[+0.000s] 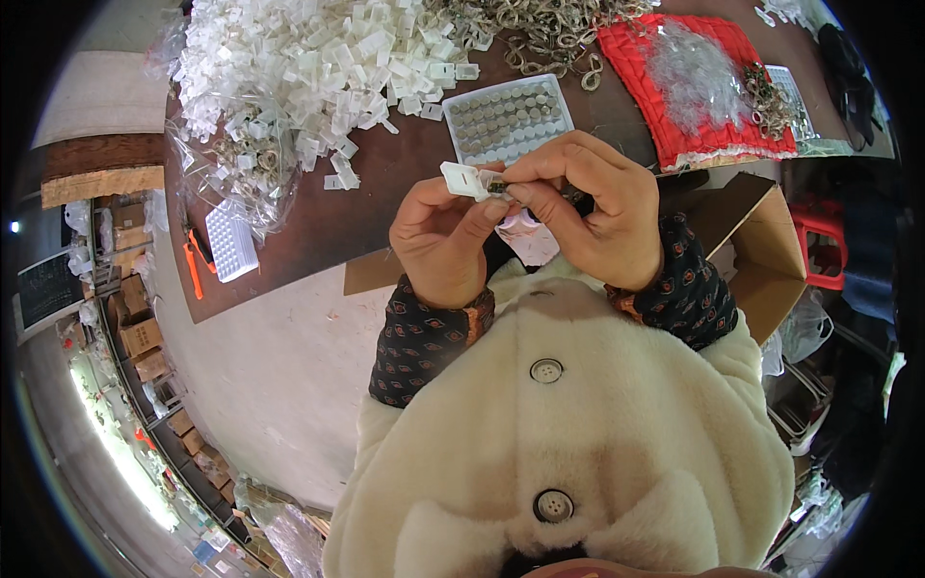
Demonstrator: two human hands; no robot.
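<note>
My left hand point(441, 239) is closed round a small white plastic case point(466, 181) with its flap standing up. My right hand point(599, 207) meets it from the other side, thumb and forefinger pinched at the case's edge by a small dark and metallic part point(498, 187). What exactly the right fingertips grip is mostly covered. Just beyond my hands, on the brown table point(318, 226), lies a white tray point(464, 154) with rows of round, silvery button cells point(515, 108); its nearer rows look pale.
A large heap of white plastic cases point(299, 67) covers the back left, beside tangled cord loops point(549, 29). Orange-handled cutters point(196, 260) and a white pitted tray point(231, 241) lie left. A red cloth point(641, 77) bears clear plastic bits point(696, 77). A cardboard box point(771, 241) stands right.
</note>
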